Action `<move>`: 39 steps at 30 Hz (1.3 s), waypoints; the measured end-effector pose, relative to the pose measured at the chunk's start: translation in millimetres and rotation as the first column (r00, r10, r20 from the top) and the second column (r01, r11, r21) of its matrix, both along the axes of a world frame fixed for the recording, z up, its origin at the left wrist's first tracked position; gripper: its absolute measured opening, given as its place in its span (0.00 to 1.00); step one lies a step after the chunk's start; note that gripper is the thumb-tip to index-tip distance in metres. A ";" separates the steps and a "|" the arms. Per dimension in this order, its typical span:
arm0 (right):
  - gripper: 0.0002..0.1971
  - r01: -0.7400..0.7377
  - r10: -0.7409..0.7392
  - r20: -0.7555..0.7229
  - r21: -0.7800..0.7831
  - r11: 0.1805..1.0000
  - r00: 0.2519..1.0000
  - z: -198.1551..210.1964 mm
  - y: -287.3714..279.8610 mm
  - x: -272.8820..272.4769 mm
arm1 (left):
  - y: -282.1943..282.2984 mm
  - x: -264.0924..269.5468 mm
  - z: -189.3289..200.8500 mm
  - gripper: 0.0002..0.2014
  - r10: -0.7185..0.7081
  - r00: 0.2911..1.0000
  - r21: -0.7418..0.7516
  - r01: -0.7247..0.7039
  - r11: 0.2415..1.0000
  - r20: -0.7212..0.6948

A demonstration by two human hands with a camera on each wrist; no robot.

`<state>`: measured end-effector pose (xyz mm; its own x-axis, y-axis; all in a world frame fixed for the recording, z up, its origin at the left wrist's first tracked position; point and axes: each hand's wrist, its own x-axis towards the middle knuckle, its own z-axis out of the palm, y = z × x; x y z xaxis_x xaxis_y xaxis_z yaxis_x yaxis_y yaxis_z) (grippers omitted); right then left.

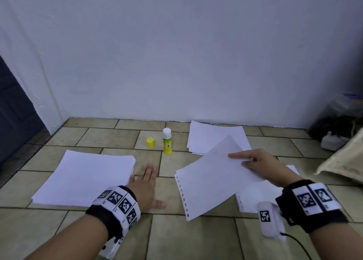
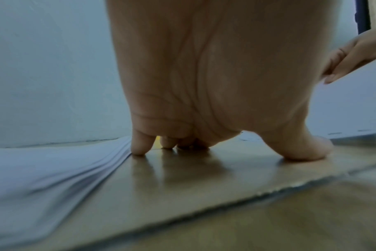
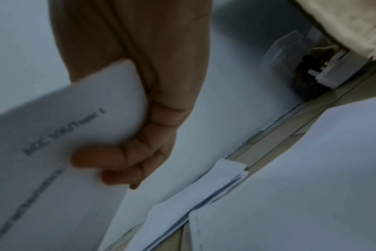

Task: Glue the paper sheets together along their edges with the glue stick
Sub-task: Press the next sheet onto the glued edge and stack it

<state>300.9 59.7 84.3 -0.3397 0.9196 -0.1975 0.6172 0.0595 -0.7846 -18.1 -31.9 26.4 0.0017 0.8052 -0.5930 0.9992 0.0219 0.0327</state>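
Left-hand grip first: the left hand [image 1: 146, 183] lies flat with straight, spread fingers on the tiled floor [image 1: 110, 138], holding nothing; in the left wrist view its fingertips [image 2: 140, 149] press the tile, the little finger touching the right edge of the left stack of paper [image 1: 86, 178]. That stack lies squared on the floor at the left, its sheets slightly fanned along the right edge.

Beyond the left hand, toward the wall [image 1: 176, 53], a yellow cap [image 1: 150, 142] stands on the floor, off the stick. Just to its right the glue stick [image 1: 167, 143] stands upright, yellow-green body with a white top, apart from every sheet.

Right of the glue stick, a far stack of sheets [image 1: 212, 136] lies against the wall, hole-punched along its left edge.

Nearer, the right hand [image 1: 261, 165] pinches 1 held sheet [image 1: 210, 185] at its right side, thumb on top and fingers curled beneath; the right wrist view shows printed text on the underside. The sheet is lifted and skewed, its punched edge toward the left, overlapping the far stack and another sheet [image 1: 253, 198] lying on the floor under the right wrist.

At the far right edge sit a cream cloth [image 1: 345, 161], a white plug [image 1: 332, 141] and a dark bundle, too blurred to identify.
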 end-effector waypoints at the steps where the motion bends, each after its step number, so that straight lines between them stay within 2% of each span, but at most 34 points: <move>1: 0.22 0.014 -0.014 -0.032 -0.002 1.000 0.999 2.7 2.1 6.5 | 0.1 -0.2 -1.0 0.55 0.000 1.000 0.003 0.000 1.000 -0.005; 5: 0.22 0.069 -0.064 -0.175 0.021 0.997 0.983 14.5 16.5 31.3 | 0.6 0.2 -3.1 0.56 0.004 1.000 0.013 -0.004 1.000 -0.010; 8: 0.18 0.156 -0.145 -0.263 0.021 0.988 0.954 24.8 28.8 36.7 | 0.8 0.5 -4.8 0.56 -0.002 1.000 0.018 0.003 1.000 -0.028; 10: 0.18 0.202 -0.184 -0.274 0.039 0.979 0.944 30.3 35.6 32.3 | 0.7 0.5 -5.6 0.56 -0.003 0.999 0.022 0.003 1.000 -0.033; 14: 0.25 0.252 -0.222 -0.267 0.083 0.964 0.938 31.3 54.5 13.2 | 1.2 0.3 -7.3 0.56 -0.006 0.999 0.026 0.007 1.000 -0.036; 19: 0.27 0.253 -0.239 -0.124 0.114 0.961 0.963 6.4 87.6 -10.3 | 3.2 0.3 -12.7 0.57 -0.002 0.999 0.042 0.005 0.999 -0.054; 24: 0.29 0.210 -0.241 0.204 0.161 0.964 0.949 -16.7 121.7 -24.6 | 3.3 1.1 -15.0 0.58 0.009 0.998 0.047 -0.006 0.999 -0.061; 27: 0.29 0.129 -0.193 0.452 0.169 0.977 0.871 -27.7 133.7 -31.1 | 4.6 1.1 -18.2 0.58 0.015 0.997 0.049 -0.011 0.999 -0.073; 29: 0.26 0.093 -0.157 0.560 0.142 0.985 0.813 -36.2 140.4 -33.2 | 4.5 1.6 -18.2 0.58 0.013 0.996 0.051 -0.009 0.999 -0.087; 35: 0.20 0.082 -0.177 0.731 0.164 0.983 0.659 -46.8 140.0 -42.3 | 2.7 2.6 -16.3 0.57 0.003 0.994 0.055 0.003 0.998 -0.110; 37: 0.21 0.068 -0.155 0.773 0.144 0.987 0.615 -38.4 138.1 -44.8 | 2.9 2.5 -17.2 0.57 0.000 0.993 0.056 0.007 0.998 -0.116; 39: 0.26 0.044 -0.107 0.820 0.100 0.994 0.562 -24.3 134.0 -48.6 | 3.3 2.5 -17.7 0.57 0.001 0.993 0.055 0.006 0.998 -0.114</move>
<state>252.3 193.7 60.0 0.0126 0.9546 -0.2977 0.9975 0.0086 0.0701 -15.6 -28.6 8.7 -0.0612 0.8367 -0.5443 0.9966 0.0207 -0.0802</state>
